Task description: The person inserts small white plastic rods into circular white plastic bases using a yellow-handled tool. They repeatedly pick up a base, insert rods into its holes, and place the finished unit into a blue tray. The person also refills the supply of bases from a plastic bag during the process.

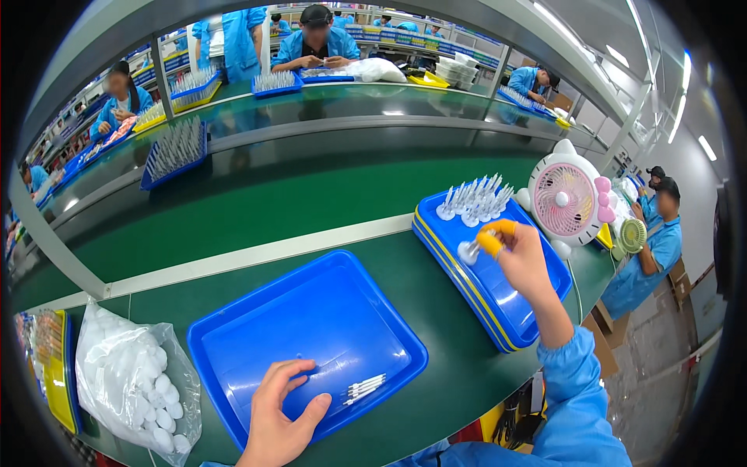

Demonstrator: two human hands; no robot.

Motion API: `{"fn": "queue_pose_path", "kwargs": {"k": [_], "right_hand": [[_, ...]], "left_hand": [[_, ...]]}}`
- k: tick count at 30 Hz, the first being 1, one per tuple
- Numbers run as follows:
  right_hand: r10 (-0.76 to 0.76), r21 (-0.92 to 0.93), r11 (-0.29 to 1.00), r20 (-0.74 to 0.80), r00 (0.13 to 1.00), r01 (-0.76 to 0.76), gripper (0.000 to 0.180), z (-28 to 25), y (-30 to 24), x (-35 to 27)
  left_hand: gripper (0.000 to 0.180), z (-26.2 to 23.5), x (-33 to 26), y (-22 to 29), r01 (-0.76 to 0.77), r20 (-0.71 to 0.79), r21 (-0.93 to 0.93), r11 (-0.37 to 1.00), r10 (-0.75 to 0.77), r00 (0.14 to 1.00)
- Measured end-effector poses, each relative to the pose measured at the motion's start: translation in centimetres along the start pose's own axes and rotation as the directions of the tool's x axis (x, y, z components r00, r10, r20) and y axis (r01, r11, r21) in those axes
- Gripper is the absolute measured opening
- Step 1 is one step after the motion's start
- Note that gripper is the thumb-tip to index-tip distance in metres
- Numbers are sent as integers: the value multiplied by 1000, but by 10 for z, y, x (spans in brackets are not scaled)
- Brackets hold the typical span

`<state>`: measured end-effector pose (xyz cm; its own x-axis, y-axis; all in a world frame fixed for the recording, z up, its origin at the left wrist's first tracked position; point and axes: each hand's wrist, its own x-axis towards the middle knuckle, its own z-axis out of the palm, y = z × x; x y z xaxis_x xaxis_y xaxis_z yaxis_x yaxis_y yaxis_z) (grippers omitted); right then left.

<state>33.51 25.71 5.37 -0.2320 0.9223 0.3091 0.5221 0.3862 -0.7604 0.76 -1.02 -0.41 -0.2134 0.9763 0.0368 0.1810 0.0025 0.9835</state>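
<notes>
My right hand (517,253), with orange finger cots on its fingertips, pinches a small white stick-like part with a round translucent base (468,252). It is over a stack of blue trays (510,311) at the right, where several similar parts (476,201) stand upright at the far end. My left hand (282,412) is over the near edge of a single blue tray (303,311), fingers apart and holding nothing. Beside its thumb, a few thin white sticks (364,388) lie in that tray's near right corner.
A clear plastic bag of white round pieces (140,381) lies at the left, beside a yellow tray (56,373). A pink-and-white fan (564,198) stands behind the tray stack. Across the green conveyor (311,194), people in blue work near more trays.
</notes>
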Motion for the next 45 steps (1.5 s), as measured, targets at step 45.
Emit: {"fn": "queue_pose_path", "kwargs": {"k": [45], "right_hand": [[-818, 516, 523, 527, 229, 678, 63, 329, -211, -146]], "left_hand": [[56, -92, -95, -57, 578, -794, 602, 551, 337, 506]]}}
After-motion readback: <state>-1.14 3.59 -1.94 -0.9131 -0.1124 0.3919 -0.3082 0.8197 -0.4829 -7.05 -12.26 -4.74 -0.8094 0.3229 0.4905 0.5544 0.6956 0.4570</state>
